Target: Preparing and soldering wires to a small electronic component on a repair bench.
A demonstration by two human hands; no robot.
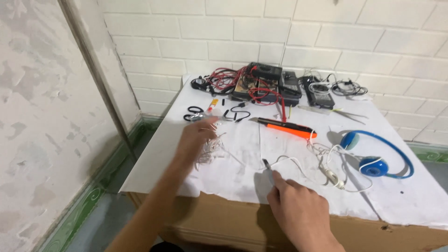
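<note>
A thin white cable [298,163] trailing from the blue plastic headphones [375,156] is pinched near its dark end by the closed right hand [298,207], left of the headphones. Farther left, the left hand [198,135] is blurred over tangled pale wire [210,149]; its grip cannot be told. A wire-sorting step is judged underway, steadying is called for next, and no containers are seen.

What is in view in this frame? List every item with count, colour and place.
headphones: one, blue, right of the table
white cable: one, tangled, beside the headphones
utility knife: one, orange and black, centre
scissors: one, black handles, left rear
thin wires: one bundle, pale, under the left hand
red wires: one tangle, rear
circuit board: one, brown, rear centre
black devices: several, by the wall
tweezers: one, metal, rear right
white paper: cover on the cardboard table
left hand: blurred, on the thin wires
right hand: holds a small dark tool
</note>
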